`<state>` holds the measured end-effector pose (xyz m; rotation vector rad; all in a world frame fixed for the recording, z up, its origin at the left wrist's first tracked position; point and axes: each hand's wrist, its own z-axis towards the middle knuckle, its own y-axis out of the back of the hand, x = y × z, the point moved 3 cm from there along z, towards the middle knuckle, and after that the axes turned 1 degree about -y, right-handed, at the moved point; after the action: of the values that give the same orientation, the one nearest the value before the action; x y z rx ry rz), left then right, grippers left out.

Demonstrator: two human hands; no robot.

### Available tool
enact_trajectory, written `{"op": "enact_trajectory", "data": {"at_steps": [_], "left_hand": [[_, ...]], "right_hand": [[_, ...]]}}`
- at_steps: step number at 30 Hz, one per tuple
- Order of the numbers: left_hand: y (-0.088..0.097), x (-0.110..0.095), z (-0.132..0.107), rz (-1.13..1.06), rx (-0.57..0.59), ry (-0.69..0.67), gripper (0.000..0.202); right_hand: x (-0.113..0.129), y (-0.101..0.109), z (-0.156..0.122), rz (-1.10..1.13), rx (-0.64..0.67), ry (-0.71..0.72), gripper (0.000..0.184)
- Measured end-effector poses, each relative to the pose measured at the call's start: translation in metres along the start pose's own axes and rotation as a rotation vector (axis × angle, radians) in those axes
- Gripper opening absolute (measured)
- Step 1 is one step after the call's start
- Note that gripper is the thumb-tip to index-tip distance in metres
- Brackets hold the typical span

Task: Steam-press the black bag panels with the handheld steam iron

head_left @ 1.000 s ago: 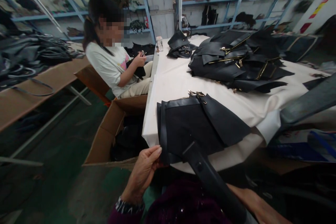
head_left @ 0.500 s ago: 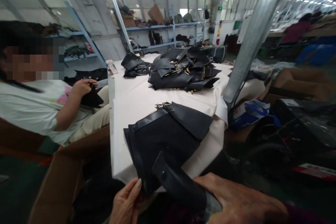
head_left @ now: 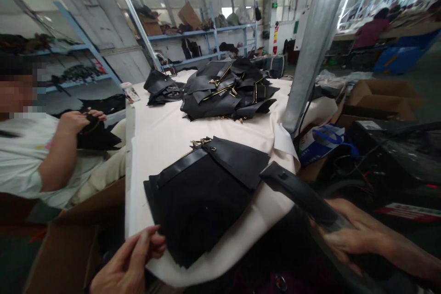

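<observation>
A stack of black fabric and leather-like panels, apparently bag pieces, lies on the near end of the table, with gold zip trim and metal clasps at its upper edge. At the stack's lower left edge is my left hand, its fingers pinched together at the panels' border; the exact grip is partly hidden. My right hand is wrapped round a black curved tube-like nozzle, possibly a vacuum wand. Its flat tip is beside the stack's right corner, and a dark length trails down behind the hand.
A pale cloth covers the table. Farther back lies a large heap of similar black pieces. A metal post rises at the right edge. Left sits a co-worker handling black pieces beside a cardboard box. A blue-white bag stands right.
My right hand has swung the nozzle to the right, off the stack's lower part. My left hand has shifted left in view, and the camera has turned slightly right.
</observation>
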<state>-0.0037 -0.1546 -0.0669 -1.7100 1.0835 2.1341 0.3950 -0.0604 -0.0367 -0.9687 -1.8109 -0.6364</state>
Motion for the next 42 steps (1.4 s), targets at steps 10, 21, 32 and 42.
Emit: {"op": "enact_trajectory", "data": {"at_steps": [10, 21, 32, 42], "left_hand": [[-0.2, -0.064, -0.025, -0.493, 0.742, 0.31, 0.032], [-0.224, -0.045, -0.021, -0.502, 0.63, 0.392, 0.033], [-0.218, -0.042, -0.016, -0.504, 0.718, 0.227, 0.037], [-0.206, -0.041, -0.022, -0.363, 0.692, 0.128, 0.04]], "right_hand": [[-0.012, 0.021, 0.033, 0.001, 0.115, -0.057, 0.043], [-0.008, 0.027, 0.06, 0.059, 0.216, -0.16, 0.059], [-0.001, 0.008, 0.081, 0.064, 0.311, -0.125, 0.048], [-0.018, 0.023, 0.095, 0.083, 0.378, -0.003, 0.052]]}}
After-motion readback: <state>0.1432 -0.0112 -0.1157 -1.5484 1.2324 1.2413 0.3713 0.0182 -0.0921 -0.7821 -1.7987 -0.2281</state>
